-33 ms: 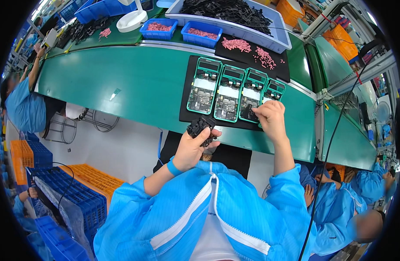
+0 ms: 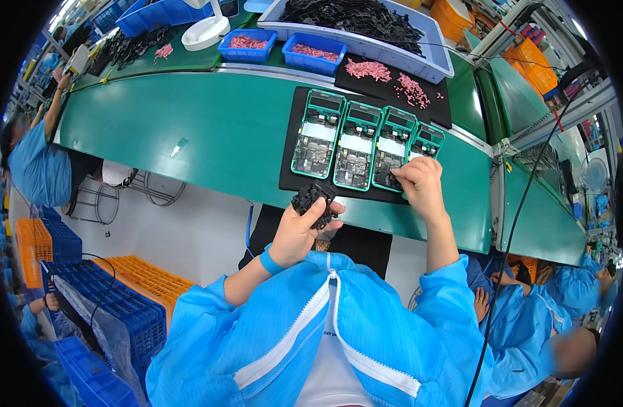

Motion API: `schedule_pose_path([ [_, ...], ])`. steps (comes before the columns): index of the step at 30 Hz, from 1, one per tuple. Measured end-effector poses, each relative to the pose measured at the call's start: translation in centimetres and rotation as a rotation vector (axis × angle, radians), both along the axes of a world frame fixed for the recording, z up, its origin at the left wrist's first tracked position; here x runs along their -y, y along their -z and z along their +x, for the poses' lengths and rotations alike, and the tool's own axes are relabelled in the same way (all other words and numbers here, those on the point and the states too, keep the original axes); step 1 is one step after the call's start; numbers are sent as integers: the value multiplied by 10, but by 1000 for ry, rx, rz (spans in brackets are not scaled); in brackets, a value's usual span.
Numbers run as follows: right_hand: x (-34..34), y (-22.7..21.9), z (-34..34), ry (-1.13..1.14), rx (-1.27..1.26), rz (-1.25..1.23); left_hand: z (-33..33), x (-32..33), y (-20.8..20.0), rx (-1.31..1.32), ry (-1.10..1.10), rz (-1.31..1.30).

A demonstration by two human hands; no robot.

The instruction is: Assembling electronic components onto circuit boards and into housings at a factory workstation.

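Note:
Several small black plastic parts [image 2: 313,198] are bunched in my left hand [image 2: 302,230], whose fingers close round them in front of the table's near edge. My right hand [image 2: 423,184] is over the lower end of the third green-framed phone housing [image 2: 391,144]. Its thumb and fingertips are pinched together; a dark part seems to be at their tips, but I cannot make out its shape. Circuit boards show inside the first housing [image 2: 317,136], the second housing [image 2: 356,144] and the fourth housing [image 2: 427,139], which my right hand partly covers. All lie in a row on a black mat [image 2: 294,163].
Behind the housings, pink pieces [image 2: 369,69] lie on another black mat. Two blue bins [image 2: 315,53] hold more of them. A large pale tray [image 2: 435,57] holds black parts. A dark cable [image 2: 521,203] hangs at right; co-workers [image 2: 528,332] sit on both sides.
The black part at my right fingertips, which stood out over the third housing, now shows much less and sits lower against the board. My hands have barely moved.

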State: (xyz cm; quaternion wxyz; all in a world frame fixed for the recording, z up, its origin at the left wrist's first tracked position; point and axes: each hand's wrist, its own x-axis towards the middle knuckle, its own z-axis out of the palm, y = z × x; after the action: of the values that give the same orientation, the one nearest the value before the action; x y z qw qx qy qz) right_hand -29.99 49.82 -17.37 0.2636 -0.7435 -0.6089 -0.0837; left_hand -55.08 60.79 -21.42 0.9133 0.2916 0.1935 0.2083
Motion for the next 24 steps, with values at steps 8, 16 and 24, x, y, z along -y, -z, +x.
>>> schedule_pose_path([
  [8, -5, 12, -3, -10, -33, -2, -2, -2, 2, 14, 33, 6],
  [16, -4, 10, -22, 66, 196, 27, 0, 0, 3, 95, 36, -94],
  [24, -6, -1, -64, 20, -106, 218, 3, 3, 7, 179, 110, -166],
])
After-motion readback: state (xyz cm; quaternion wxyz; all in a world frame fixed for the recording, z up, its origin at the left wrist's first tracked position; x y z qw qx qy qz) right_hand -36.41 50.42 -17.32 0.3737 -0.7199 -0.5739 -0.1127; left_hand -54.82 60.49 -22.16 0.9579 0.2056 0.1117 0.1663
